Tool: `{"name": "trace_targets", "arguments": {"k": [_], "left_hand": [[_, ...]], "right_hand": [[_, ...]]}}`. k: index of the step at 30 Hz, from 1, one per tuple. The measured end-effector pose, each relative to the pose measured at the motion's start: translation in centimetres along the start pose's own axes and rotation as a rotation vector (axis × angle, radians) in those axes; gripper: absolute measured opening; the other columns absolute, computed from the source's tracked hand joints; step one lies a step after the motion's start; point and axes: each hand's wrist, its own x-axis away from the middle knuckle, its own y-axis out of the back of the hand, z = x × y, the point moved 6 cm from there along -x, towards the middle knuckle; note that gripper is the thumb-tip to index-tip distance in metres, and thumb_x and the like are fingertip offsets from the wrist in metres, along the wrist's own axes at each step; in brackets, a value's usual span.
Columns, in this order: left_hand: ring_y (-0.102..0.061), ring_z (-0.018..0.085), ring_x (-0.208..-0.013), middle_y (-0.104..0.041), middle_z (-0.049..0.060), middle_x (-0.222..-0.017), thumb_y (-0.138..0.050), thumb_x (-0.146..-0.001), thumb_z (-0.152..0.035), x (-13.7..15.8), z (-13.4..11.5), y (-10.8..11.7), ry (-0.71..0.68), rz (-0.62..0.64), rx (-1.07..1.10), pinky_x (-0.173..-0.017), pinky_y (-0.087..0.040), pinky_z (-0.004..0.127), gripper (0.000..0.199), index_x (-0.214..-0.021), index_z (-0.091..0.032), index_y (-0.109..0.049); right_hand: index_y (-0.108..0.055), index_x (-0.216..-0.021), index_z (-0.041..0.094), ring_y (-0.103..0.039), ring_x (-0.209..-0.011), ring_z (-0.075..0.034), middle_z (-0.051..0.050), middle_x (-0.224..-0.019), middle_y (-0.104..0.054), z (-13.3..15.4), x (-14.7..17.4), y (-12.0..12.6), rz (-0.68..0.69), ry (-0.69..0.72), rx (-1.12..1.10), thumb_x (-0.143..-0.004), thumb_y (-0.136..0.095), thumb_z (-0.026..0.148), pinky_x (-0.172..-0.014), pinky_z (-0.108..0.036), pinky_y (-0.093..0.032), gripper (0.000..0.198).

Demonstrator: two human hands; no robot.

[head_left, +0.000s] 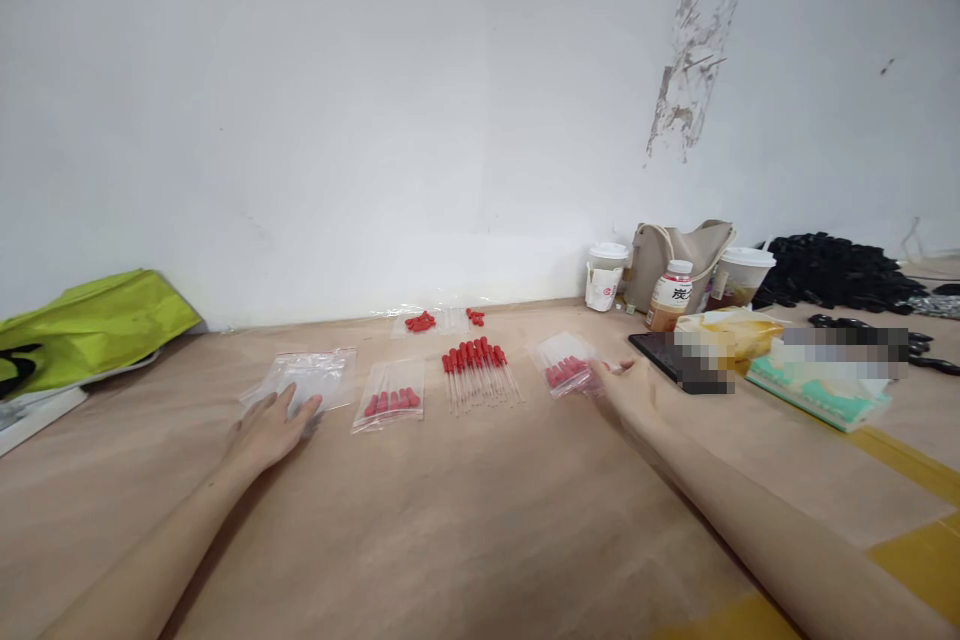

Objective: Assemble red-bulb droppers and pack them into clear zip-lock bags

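My left hand point(270, 428) lies with its fingers spread on flat clear zip bags point(322, 375). At the right, my right hand point(628, 388) has its thumb and forefinger closed on the edge of a zip bag point(553, 352), in which several red-bulbed droppers lie. Between the hands, a second filled zip bag point(386, 380) rests flat, its red bulbs toward me. Beside it is a loose row of droppers point(474, 365), thin clear tubes with red bulbs pointing at the wall. Farther back are loose red bulbs point(421, 322) on clear plastic.
Right of my right hand are a dark phone point(675, 362), a drink bottle point(670, 298), lidded cups point(606, 278), a grey bag point(686, 245) and a tissue pack point(817, 388). Black parts point(832, 270) are heaped beyond. A yellow-green bag point(105, 330) sits far left. The white wall point(375, 120) borders the back.
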Motion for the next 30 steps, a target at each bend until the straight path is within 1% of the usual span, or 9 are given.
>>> {"name": "trace_targets", "arguments": {"k": [2,3,6,9,15,17,20,25,30], "left_hand": [[-0.046,0.037,-0.109,-0.051,0.022,-0.116,-0.029,-0.080,-0.057,-0.1,0.3,-0.4,0.001,0.044,-0.044,-0.086,-0.035,0.046,0.065,-0.117,-0.006,-0.049],[-0.048,0.035,-0.106,-0.054,0.020,-0.111,-0.029,-0.080,-0.055,0.0,0.3,-0.6,-0.010,0.059,-0.059,-0.085,-0.037,0.044,0.061,-0.111,-0.008,-0.053],[-0.055,0.031,-0.097,-0.061,0.015,-0.099,-0.028,-0.083,-0.042,0.1,0.0,-0.6,-0.033,0.082,-0.072,-0.079,-0.041,0.038,0.044,-0.095,-0.014,-0.060],[-0.056,0.033,-0.094,-0.062,0.016,-0.100,-0.024,-0.085,-0.037,0.2,0.0,-0.2,-0.002,0.080,-0.081,-0.075,-0.042,0.039,0.044,-0.092,-0.015,-0.062],[-0.058,0.034,-0.091,-0.063,0.016,-0.099,-0.019,-0.087,-0.038,0.2,0.4,0.8,0.068,0.055,-0.066,-0.068,-0.043,0.038,0.050,-0.101,-0.015,-0.061],[-0.057,0.034,-0.095,-0.062,0.017,-0.102,-0.024,-0.085,-0.045,0.3,0.3,0.8,0.077,0.044,-0.056,-0.070,-0.043,0.038,0.052,-0.107,-0.012,-0.058],[-0.052,0.036,-0.101,-0.059,0.017,-0.111,-0.034,-0.077,-0.059,0.4,-0.3,0.4,0.045,0.027,-0.029,-0.077,-0.041,0.041,0.062,-0.112,-0.013,-0.056],[-0.054,0.037,-0.098,-0.061,0.013,-0.110,-0.033,-0.081,-0.047,0.7,-0.5,0.0,0.035,0.013,-0.009,-0.078,-0.040,0.044,0.047,-0.099,-0.016,-0.065],[-0.053,0.036,-0.102,-0.060,0.010,-0.113,-0.027,-0.085,-0.045,0.6,-0.3,1.1,0.057,-0.048,0.044,-0.079,-0.042,0.043,0.049,-0.110,-0.018,-0.060]], "right_hand": [[-0.036,-0.082,0.020,-0.049,-0.057,-0.016,0.003,-0.061,-0.046,0.8,0.5,1.0,-0.150,0.099,0.088,-0.064,-0.059,0.040,-0.052,-0.027,-0.038,0.035],[-0.036,-0.085,0.020,-0.048,-0.056,-0.015,0.005,-0.059,-0.044,1.2,0.9,1.0,-0.168,0.147,0.088,-0.065,-0.057,0.039,-0.052,-0.026,-0.036,0.034],[-0.035,-0.091,0.019,-0.043,-0.051,-0.012,0.007,-0.056,-0.038,2.5,2.7,-0.5,-0.038,0.310,-0.012,-0.071,-0.052,0.038,-0.051,-0.024,-0.034,0.032],[-0.038,-0.092,0.019,-0.040,-0.049,-0.012,0.007,-0.055,-0.036,3.4,4.4,-1.8,0.053,0.407,-0.072,-0.073,-0.051,0.038,-0.051,-0.023,-0.033,0.030],[-0.049,-0.077,0.019,-0.047,-0.058,-0.013,0.001,-0.064,-0.049,5.3,5.9,-5.1,0.308,0.603,0.129,-0.073,-0.047,0.024,-0.057,-0.023,-0.036,0.006],[-0.052,-0.075,0.018,-0.051,-0.068,-0.014,-0.002,-0.072,-0.056,5.9,5.6,-6.8,0.362,0.600,0.230,-0.071,-0.048,0.019,-0.064,-0.024,-0.038,0.006],[-0.056,-0.073,0.016,-0.054,-0.075,-0.015,-0.004,-0.077,-0.060,6.1,4.6,-9.7,0.385,0.500,0.364,-0.069,-0.051,0.020,-0.068,-0.023,-0.038,0.008],[-0.057,-0.062,0.014,-0.055,-0.064,-0.016,-0.006,-0.064,-0.060,5.7,3.0,-12.9,0.381,0.362,0.441,-0.068,-0.053,0.024,-0.055,-0.022,-0.036,0.012],[-0.053,-0.049,0.016,-0.054,-0.052,-0.016,-0.004,-0.048,-0.054,5.1,2.6,-13.7,0.427,0.332,0.481,-0.069,-0.051,0.023,-0.047,-0.023,-0.032,0.021]]}}
